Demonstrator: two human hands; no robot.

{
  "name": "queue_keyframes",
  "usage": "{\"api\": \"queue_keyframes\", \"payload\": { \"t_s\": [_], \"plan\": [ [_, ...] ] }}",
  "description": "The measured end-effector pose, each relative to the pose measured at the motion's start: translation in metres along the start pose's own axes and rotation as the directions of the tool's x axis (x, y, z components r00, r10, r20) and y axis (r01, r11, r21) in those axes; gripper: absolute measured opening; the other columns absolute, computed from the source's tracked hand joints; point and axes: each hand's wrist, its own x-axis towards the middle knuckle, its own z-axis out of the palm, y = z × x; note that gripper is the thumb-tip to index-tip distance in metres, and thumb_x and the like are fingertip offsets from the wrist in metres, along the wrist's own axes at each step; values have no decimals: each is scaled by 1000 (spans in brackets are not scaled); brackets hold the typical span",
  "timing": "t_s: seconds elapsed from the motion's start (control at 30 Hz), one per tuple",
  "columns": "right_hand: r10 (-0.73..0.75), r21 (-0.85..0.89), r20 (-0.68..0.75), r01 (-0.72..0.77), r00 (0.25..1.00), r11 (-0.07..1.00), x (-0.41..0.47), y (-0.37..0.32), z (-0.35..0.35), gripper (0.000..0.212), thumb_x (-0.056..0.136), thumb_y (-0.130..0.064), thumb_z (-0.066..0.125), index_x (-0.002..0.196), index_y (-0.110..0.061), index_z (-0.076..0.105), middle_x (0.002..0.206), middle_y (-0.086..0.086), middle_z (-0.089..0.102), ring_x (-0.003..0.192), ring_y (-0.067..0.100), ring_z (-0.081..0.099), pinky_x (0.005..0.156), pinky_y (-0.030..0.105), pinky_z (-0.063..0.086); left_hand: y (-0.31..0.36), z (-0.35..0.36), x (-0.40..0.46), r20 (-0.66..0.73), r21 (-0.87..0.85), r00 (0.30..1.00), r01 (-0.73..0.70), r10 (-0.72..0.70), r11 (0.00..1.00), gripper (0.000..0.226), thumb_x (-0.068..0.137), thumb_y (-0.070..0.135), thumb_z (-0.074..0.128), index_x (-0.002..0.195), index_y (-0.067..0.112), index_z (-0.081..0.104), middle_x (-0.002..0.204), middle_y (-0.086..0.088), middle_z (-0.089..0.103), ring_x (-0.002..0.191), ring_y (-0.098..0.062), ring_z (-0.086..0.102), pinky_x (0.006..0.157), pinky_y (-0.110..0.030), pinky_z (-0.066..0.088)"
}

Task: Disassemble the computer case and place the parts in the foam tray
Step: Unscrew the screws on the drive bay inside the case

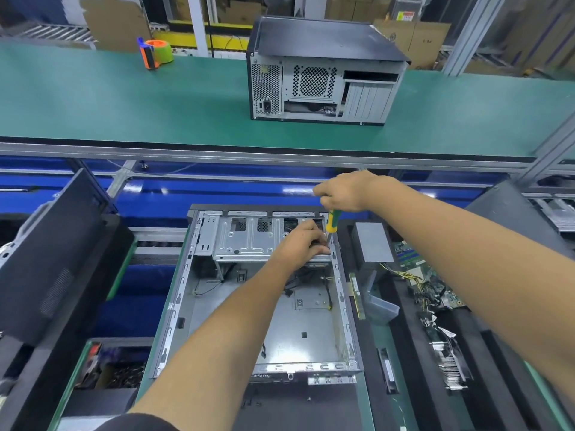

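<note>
Fingers of right hand (343,194) grip screwdriver (332,221) at case (249,306) edge; left hand (303,244) pinches its tip.

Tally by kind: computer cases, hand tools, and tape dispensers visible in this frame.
Computer cases: 2, the open case being worked on and the closed case on the green bench.
Screwdrivers: 1, gripped by the right hand.
Tape dispensers: 1.
Total: 4
</note>
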Motion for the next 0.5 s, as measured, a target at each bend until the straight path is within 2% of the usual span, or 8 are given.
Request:
{"api": "queue_keyframes", "payload": {
  "t_s": [0.07,0.13,0.2,0.27,0.33,0.4,0.43,0.5],
  "plan": [
    [-55,182,17,51,998,982,0,2,-1,17,93,-14,48,78,-23,46,80,-2,57,72,22,48,64,35,36,0,-1,0,-1,-2,1000,16,-16,1000,31,88,27,80,108,4,74,107,2,56,97,-12,55,92,-25,46],
    [-95,351,-9,93,995,932,0,3,3,22,81,1,50,72,-17,58,80,-1,62,72,18,53,64,31,42,-1,0,1,1,-16,999,36,-36,999,30,87,28,80,105,5,75,109,-3,61,99,-15,58,90,-25,46],
    [-98,387,-23,99,995,917,0,3,9,26,78,6,52,74,-17,64,74,-1,62,69,17,53,62,29,43,-2,1,2,0,-23,999,45,-45,999,30,86,28,81,104,5,76,110,-5,62,100,-16,59,90,-24,46],
    [-95,380,-38,102,995,919,0,2,13,21,83,0,58,91,-19,62,74,1,56,67,21,49,61,31,41,-2,1,1,4,-20,998,61,-61,998,29,86,29,81,104,6,76,110,-4,63,100,-16,60,90,-21,44],
    [-76,276,-39,83,996,957,1,3,13,2,93,-19,58,93,-19,56,79,2,55,72,25,50,64,35,39,-2,1,2,10,-22,997,72,-72,997,28,86,29,82,103,6,77,109,-3,63,99,-15,59,89,-19,43],
    [-27,45,-29,28,999,999,1,0,9,26,102,-38,44,84,-20,50,81,2,52,72,24,48,64,37,37,-3,0,3,10,-43,996,86,-86,995,27,85,29,83,101,7,77,108,-2,63,96,-11,57,88,-17,41],
    [0,-38,-20,-1,1000,999,1,-3,7,32,104,-41,37,81,-21,48,81,1,50,70,22,47,65,37,37,-3,-1,4,14,-52,995,96,-95,994,26,85,30,83,99,8,77,106,-1,64,95,-10,56,88,-17,42],
    [-8,-89,-8,7,1000,996,2,-10,4,31,106,-36,31,83,-22,48,80,-2,48,69,16,45,66,37,36,-3,-1,4,12,-68,994,113,-113,991,24,84,29,85,95,9,77,104,0,64,93,-10,58,87,-19,46]
  ]
}}
